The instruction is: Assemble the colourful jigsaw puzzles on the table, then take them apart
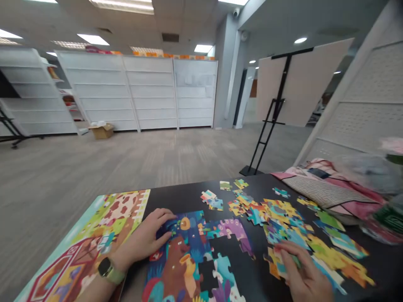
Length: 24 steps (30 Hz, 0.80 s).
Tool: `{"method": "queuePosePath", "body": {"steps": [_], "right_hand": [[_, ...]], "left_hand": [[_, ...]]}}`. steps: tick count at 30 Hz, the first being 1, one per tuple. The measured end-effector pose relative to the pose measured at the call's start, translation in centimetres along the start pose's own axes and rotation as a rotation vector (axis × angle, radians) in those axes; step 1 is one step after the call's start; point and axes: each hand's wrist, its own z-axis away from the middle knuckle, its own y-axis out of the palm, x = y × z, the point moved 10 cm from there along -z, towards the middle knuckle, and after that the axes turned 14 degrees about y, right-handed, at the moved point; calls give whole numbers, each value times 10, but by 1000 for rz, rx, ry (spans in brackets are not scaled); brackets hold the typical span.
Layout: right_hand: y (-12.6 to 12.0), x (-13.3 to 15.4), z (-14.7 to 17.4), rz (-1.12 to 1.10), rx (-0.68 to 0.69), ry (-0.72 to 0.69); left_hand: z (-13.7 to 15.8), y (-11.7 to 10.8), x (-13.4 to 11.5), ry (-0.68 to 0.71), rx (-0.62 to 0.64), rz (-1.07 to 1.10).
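Observation:
My left hand [157,233], with a watch [105,267] on its wrist, lies with fingers apart at the upper left edge of a partly joined jigsaw puzzle [176,268]. The joined part shows a brown bear on dark blue, with a purple strip at the upper right and a gap in its middle. My right hand [304,268] is at the near side of a heap of loose puzzle pieces [283,214]. Its thumb and fingers are pinched on a puzzle piece [296,261], mostly hidden by the fingers.
A farm picture board [100,235] lies at the table's left. Several loose pieces [212,200] lie toward the far edge. Pink fabric [340,188] and a plastic-wrapped thing [385,220] sit at the right. Beyond the black table [182,195] stand an easel [273,113] and white shelves [151,92].

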Motion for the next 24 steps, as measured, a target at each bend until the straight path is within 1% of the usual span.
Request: {"method": "queuePosePath", "body": {"steps": [4,6,7,9,11,13,14,16,18,21,24], "right_hand": [[-2,-32,-3,-168,84,196],[-3,-43,-2,-265,79,259],[-6,-47,0,-311,52,277],[-15,-50,5,-396,-43,277],[-29,-46,13,-443,-172,225],[-39,-33,23,-401,-254,149],[-41,-26,26,-346,-263,116],[-38,-12,28,-225,-224,78],[-30,-3,26,-149,-148,67],[-18,2,20,-124,-17,71],[-9,1,17,-139,84,105]], "left_hand": [[3,12,-2,19,28,-118],[3,18,-6,47,43,-172],[4,21,-7,59,49,-188],[7,27,-5,77,56,-197],[15,35,5,82,47,-189],[24,44,22,81,30,-180],[29,50,31,86,26,-175],[35,61,46,111,34,-176],[38,69,54,135,44,-186],[39,70,55,156,47,-186],[36,68,51,165,37,-166]]}}
